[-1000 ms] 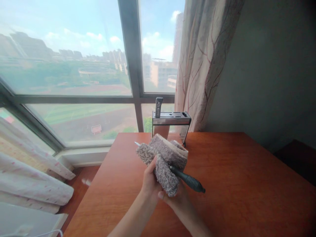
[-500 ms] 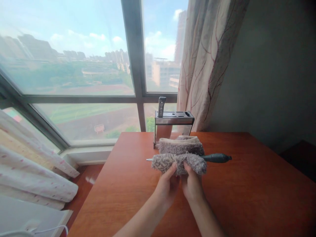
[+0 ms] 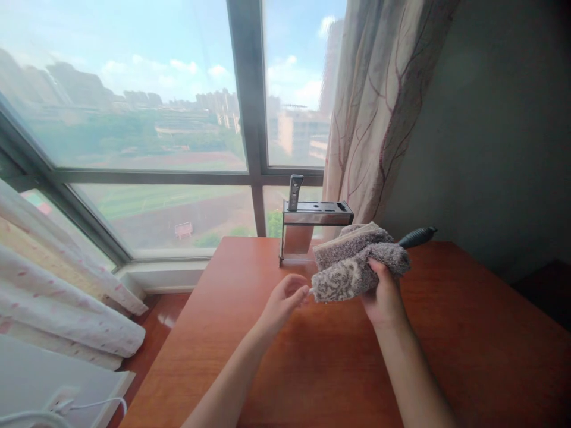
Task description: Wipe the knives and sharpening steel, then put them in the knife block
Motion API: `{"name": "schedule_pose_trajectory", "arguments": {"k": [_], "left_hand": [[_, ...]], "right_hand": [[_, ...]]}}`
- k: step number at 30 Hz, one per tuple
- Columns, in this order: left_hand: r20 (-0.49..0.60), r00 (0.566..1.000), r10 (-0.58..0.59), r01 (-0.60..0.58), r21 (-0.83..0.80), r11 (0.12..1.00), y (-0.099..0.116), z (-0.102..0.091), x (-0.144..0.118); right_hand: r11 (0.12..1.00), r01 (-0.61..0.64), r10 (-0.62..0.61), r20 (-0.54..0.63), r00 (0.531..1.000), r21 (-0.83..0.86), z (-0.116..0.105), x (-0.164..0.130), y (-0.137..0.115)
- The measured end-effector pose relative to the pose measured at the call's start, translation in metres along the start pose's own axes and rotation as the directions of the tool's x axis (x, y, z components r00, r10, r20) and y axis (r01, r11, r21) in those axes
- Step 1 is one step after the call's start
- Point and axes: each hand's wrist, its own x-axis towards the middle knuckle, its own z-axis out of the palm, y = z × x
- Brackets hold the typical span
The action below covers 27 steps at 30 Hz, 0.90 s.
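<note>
A fuzzy grey-brown towel point(image 3: 345, 279) with a pale edge is folded around the rod of a sharpening steel, whose black ridged handle point(image 3: 418, 237) sticks out at the upper right. My right hand point(image 3: 386, 291) is closed on the towel from below, thumb on top, gripping the covered rod. At the lower left end a short bit of the metal tip shows. My left hand point(image 3: 289, 294) has its thumb and fingers closed at that tip. Towel and steel are held tilted above the table. The middle of the rod is hidden inside the towel.
Behind the towel, a metal-framed knife block point(image 3: 317, 213) stands on the brown wooden table point(image 3: 214, 333), with one grey knife handle point(image 3: 295, 191) rising from it. Windows and a patterned curtain point(image 3: 370, 119) are beyond the table. A white cord point(image 3: 98, 405) runs at the lower left.
The towel and steel have tilted, handle end up, and moved right with my right hand. My left hand has left the towel's middle and slid left to the rod's tip.
</note>
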Motion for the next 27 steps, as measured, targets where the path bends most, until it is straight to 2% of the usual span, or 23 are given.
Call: {"name": "schedule_pose_trajectory", "arguments": {"k": [2, 4, 7, 12, 16, 19, 22, 24, 27], "left_hand": [[0.064, 0.994, 0.091, -0.099, 0.137, 0.986, 0.002, -0.001, -0.001], [0.139, 0.983, 0.116, -0.151, 0.271, 0.951, 0.003, -0.001, -0.003], [0.169, 0.975, 0.144, -0.203, 0.41, 0.89, -0.001, 0.002, -0.007], [0.179, 0.966, 0.186, -0.247, 0.433, 0.867, -0.01, 0.009, -0.011], [0.213, 0.97, 0.12, -0.183, 0.307, 0.934, -0.012, 0.013, -0.012], [0.298, 0.954, -0.03, -0.005, 0.114, 0.994, -0.011, 0.017, -0.013], [0.444, 0.883, -0.151, 0.217, -0.102, 0.971, -0.012, 0.021, -0.016], [0.502, 0.849, -0.164, 0.311, -0.224, 0.924, -0.013, 0.022, -0.018], [0.464, 0.873, -0.151, 0.297, -0.259, 0.919, -0.014, 0.024, -0.019]], "right_hand": [[0.998, -0.06, 0.06, -0.001, 0.998, 0.025, 0.001, 0.0, 0.002], [0.988, -0.143, 0.142, 0.019, 0.99, 0.062, 0.004, 0.0, 0.006], [0.968, -0.225, 0.223, 0.03, 0.974, 0.11, 0.01, -0.002, 0.017], [0.982, -0.181, 0.175, 0.114, 0.978, 0.047, 0.022, -0.013, 0.036], [0.988, -0.14, 0.148, 0.165, 0.975, -0.057, 0.024, -0.018, 0.037], [0.983, -0.165, 0.176, 0.171, 0.969, -0.079, 0.017, -0.011, 0.028], [0.967, -0.247, 0.254, 0.201, 0.946, -0.062, 0.009, 0.0, 0.018], [0.955, -0.292, 0.297, 0.22, 0.929, -0.054, 0.006, 0.006, 0.015], [0.948, -0.315, 0.314, 0.244, 0.918, -0.035, 0.005, 0.009, 0.014]]}}
